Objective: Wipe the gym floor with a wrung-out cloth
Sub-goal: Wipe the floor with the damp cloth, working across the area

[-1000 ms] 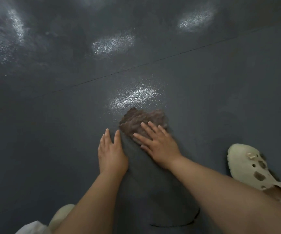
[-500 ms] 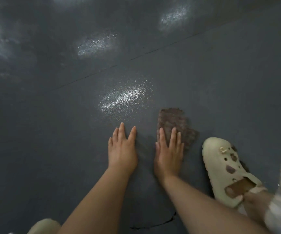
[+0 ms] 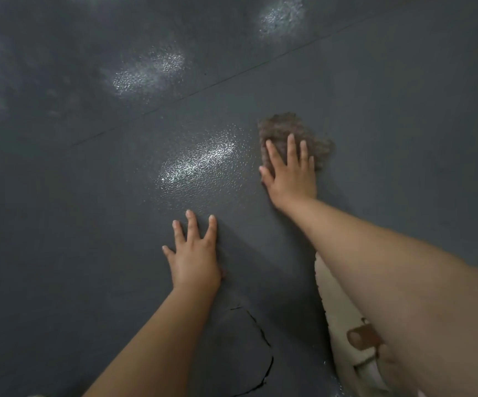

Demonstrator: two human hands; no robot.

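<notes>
Right hand [image 3: 291,174] pressing flat, fingers straight, on brown cloth [image 3: 292,133] | left hand [image 3: 193,256] bracing open on dark gym floor [image 3: 88,224], well apart | wiping appearing under way, no clear wet track showing | cracked patch [image 3: 260,339] and floor beyond the seam [image 3: 203,87] likely remaining

Place: an indoor gym or sports room, going by the flooring.
Floor [image 3: 375,116]: dark grey pebbled rubber sheeting is covering the whole view.
Seam [image 3: 203,85]: a straight joint is running between sheets.
Glare [image 3: 197,163]: overhead lighting is reflecting in patches.
Crack [image 3: 260,336]: surface is splitting.
</notes>
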